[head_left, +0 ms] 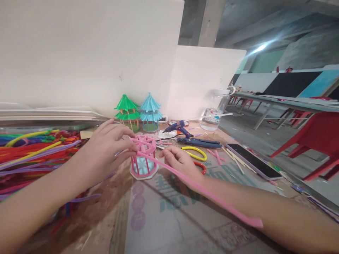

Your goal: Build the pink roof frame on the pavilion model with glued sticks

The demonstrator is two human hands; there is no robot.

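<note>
Pink frame [144, 141] is stood on table [95, 225]; judged light, crushable, best held by base [144, 177]. Bendy-looking pink strip [190, 180] is pinched at frame top by left hand [107, 148]; right hand [181, 163] curled, grip can't be told.

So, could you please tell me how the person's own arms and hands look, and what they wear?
The left hand and right hand wear no gloves, and no ring is visible. The left forearm and right forearm are bare as far as they show: no sleeve, watch or bracelet.
</note>
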